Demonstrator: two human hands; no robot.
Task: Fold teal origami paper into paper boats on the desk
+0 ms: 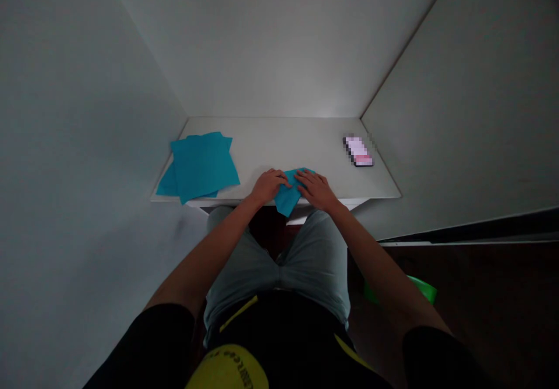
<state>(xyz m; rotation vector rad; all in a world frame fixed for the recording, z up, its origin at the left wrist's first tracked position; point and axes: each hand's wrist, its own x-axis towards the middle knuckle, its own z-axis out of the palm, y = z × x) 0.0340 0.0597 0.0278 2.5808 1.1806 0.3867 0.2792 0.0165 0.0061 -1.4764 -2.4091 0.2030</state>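
Fingers of both hands are laid on a small blue piece at the near edge of the tabletop. On the far left, the scene is closed off by a pale wall. Beside it, on the left part of the tabletop, blue sheets are piled loosely, their corners turned at different angles; the near edge is just reached by one of those corners.

To the right of the pile, the left side of the small piece is covered by the left hand, its fingers held close together and its thumb set on the blue surface; whether the piece is pinched there cannot be told. The piece itself is placed between the hands, apparently folded, with a pointed end extended past the near edge, above the gap between the denim-clad legs. Its right side is touched from above by the right hand, whose fingers are spread apart, not curled.

Farther right, well apart from that hand, a phone is set on the right part of the tabletop; its lit screen is blurred into blocks. Beyond the tabletop's right end, near the right arm, a green object is partly hidden by the forearm.
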